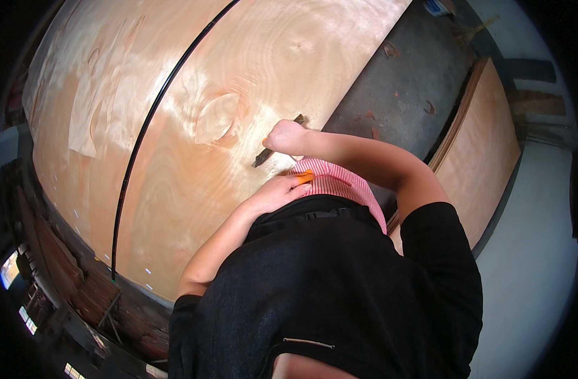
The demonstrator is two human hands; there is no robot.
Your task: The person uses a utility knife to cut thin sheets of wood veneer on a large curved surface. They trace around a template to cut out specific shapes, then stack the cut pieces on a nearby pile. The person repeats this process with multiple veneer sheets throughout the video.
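Note:
My right hand (286, 138) is a fist over a dark narrow strip (261, 158), whose ends stick out on both sides of it. The strip lies slantwise just above or on a large pale plywood sheet (175, 208). A small orange patch shows at this fist's fingers. Closer to my body, my left hand (277, 193) has its fingers bent against a red-and-white striped apron (339, 183). Something orange (306, 177) shows at its fingertips; whether it is held or worn on a finger, I cannot tell.
A thin black band (137, 145) runs in a curve across the sheet. Loose veneer pieces (84, 126) lie on its left part. Right of it is dark floor with scraps (430, 108), then a stack of plywood (485, 139). Brown sheets (99, 303) stand at lower left.

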